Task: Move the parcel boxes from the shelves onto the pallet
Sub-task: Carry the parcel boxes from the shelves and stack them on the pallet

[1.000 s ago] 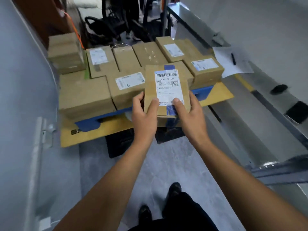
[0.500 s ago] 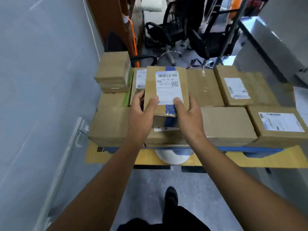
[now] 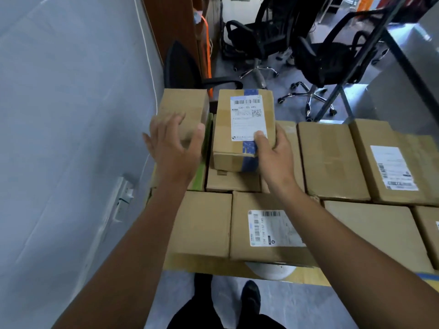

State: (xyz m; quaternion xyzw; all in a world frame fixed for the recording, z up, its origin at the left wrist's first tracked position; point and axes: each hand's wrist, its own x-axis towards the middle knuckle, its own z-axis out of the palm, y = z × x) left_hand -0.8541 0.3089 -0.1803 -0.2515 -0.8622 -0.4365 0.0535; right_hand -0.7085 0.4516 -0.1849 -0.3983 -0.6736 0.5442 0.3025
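Here the right hand [image 3: 275, 160] grips the labelled parcel box [image 3: 242, 127] — left hand [image 3: 174, 148] spread wide.

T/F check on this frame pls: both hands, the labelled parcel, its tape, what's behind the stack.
1. The right hand grips the labelled parcel box. True.
2. The left hand grips that box too. False: it is open and apart from the box, on its left side.
3. The shipping label faces up. True.
4. The tape on the box is red. False: it is blue tape.
5. Black office chairs stand beyond the boxes. True.
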